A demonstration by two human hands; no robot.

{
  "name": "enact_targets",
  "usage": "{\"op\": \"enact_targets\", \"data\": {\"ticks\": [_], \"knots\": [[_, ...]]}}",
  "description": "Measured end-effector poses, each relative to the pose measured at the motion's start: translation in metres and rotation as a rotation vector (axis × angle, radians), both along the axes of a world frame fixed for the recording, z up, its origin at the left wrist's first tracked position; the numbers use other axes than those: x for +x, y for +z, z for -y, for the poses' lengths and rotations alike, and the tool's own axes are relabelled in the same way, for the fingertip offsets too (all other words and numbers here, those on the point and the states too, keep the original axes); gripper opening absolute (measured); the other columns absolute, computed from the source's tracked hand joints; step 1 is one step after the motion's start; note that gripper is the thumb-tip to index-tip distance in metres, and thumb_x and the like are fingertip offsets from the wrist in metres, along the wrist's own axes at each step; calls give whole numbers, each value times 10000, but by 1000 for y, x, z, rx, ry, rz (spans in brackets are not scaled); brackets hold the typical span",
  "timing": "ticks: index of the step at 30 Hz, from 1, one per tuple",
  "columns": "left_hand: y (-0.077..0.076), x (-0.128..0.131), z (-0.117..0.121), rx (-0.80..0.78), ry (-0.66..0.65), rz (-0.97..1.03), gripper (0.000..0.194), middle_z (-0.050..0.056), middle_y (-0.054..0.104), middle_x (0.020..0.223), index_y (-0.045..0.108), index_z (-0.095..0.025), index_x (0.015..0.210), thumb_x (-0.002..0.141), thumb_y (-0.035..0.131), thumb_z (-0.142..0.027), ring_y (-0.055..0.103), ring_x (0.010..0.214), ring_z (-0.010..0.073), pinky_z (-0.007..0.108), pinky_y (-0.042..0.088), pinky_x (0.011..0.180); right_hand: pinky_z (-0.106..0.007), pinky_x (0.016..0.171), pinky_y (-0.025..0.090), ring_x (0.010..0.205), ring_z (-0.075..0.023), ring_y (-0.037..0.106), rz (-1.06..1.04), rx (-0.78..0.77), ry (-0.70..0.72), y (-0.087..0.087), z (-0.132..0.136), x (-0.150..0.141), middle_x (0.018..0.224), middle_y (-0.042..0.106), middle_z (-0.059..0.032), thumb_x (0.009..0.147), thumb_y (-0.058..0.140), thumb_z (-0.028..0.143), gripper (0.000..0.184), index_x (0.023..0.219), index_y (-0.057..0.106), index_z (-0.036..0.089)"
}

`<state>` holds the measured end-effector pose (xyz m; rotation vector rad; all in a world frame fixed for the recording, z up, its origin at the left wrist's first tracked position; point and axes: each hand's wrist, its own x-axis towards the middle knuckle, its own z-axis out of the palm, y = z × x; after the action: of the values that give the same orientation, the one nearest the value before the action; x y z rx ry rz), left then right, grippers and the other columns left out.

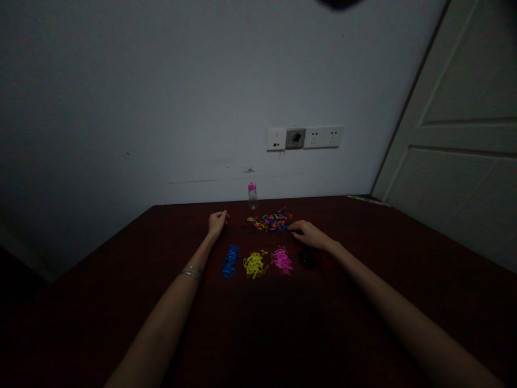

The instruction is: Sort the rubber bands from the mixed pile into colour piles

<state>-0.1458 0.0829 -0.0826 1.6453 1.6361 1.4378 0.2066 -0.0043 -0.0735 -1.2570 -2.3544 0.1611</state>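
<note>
A mixed heap of small coloured rubber bands (271, 221) lies on the dark table. My right hand (310, 235) reaches to the heap's right edge, fingers stretched out and thumb apart, fingertips at some blue bands. Left of the heap rests my left hand (218, 222), its fingers curled closed; whatever they may hold is hidden. Nearer to me lie separate piles of blue bands (230, 262), yellow bands (254, 264) and pink bands (281, 261). A dark pile (307, 259) sits right of the pink one, with a faint red patch (328, 262) beside my right wrist.
Behind the heap, a clear bottle with a pink top (252, 196) stands near the wall. Sockets and switches (305, 138) are set in the wall above the dark red table (258, 334). A pale panelled door (456, 134) is at right. The light is dim.
</note>
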Motion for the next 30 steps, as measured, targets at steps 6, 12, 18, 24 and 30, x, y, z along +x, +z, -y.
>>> {"op": "enact_targets", "data": {"ticks": [6, 12, 18, 24, 30], "knots": [[-2, 0, -1, 1, -5, -1, 380, -10, 494, 427, 636, -139, 618, 746, 436, -435, 454, 438, 107, 202, 320, 473, -343, 880, 440, 973, -225, 596, -90, -15, -34, 9, 1, 6, 1049, 661, -88, 783, 489, 218, 289, 997, 675, 162], [-6, -3, -6, 6, -32, -1, 382, -8, 487, 423, 634, -134, 621, 745, 439, -437, 456, 442, 110, 204, 325, 471, -298, 811, 464, 891, -195, 624, -251, -58, -101, 19, 3, 10, 967, 687, -59, 766, 503, 243, 259, 930, 690, 170], [-7, -3, -6, 10, -62, -3, 382, -11, 485, 415, 634, -135, 611, 736, 448, -445, 449, 432, 108, 213, 324, 472, -289, 762, 465, 795, -190, 633, -354, -68, -152, 12, 0, 10, 852, 699, -52, 724, 542, 271, 207, 810, 699, 167], [-5, -3, -3, 10, -70, -27, 378, -8, 498, 416, 639, -136, 608, 731, 453, -442, 470, 446, 115, 219, 338, 496, -285, 749, 455, 766, -181, 625, -370, -72, -129, 6, 2, 4, 819, 691, -48, 703, 543, 246, 180, 778, 683, 161], [-3, -1, -1, 3, -64, -30, 375, -11, 498, 416, 634, -137, 602, 726, 454, -442, 463, 441, 113, 218, 333, 493, -280, 731, 445, 756, -174, 608, -470, -32, -135, 14, 5, 0, 782, 673, -32, 709, 541, 283, 171, 753, 658, 166]]}}
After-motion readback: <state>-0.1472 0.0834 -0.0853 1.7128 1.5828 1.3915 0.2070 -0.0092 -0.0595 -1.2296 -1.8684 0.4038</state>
